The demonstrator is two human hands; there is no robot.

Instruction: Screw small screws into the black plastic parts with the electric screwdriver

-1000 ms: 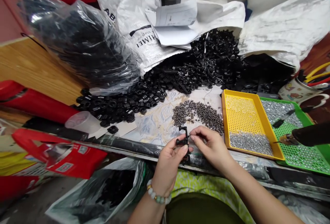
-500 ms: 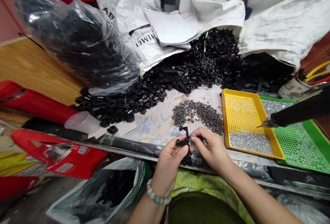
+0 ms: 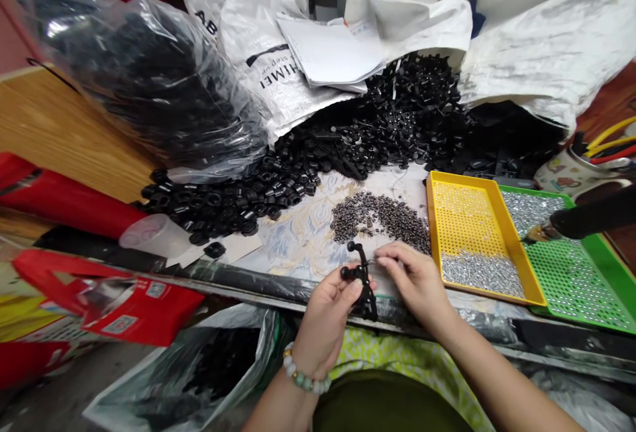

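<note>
A black plastic bracket with ball-shaped ends [image 3: 366, 291] is gripped between the thumb and fingers of my left hand [image 3: 325, 309], over the table's front edge. To its right, my right hand [image 3: 415, 283] has thumb and forefinger pinched together. A tiny thing shows at those fingertips, too small to name, close to the bracket's upper arm. Just beyond both hands lies a heap of small dark metal pieces [image 3: 397, 220]. On the right is a yellow perforated tray [image 3: 433, 233] with small silvery screws, overlapping a green perforated tray [image 3: 609, 279].
An electric screwdriver [image 3: 586, 216] juts in from the right above the trays. Black plastic rings [image 3: 223, 200] and other black parts [image 3: 397, 120] pile up behind, below white sacks [image 3: 541, 34]. A plastic cup [image 3: 156, 236] lies at left. An open bag [image 3: 183, 379] stands below.
My right hand has drawn slightly right, away from the bracket. The bracket has turned a little in my left hand, which stays in place.
</note>
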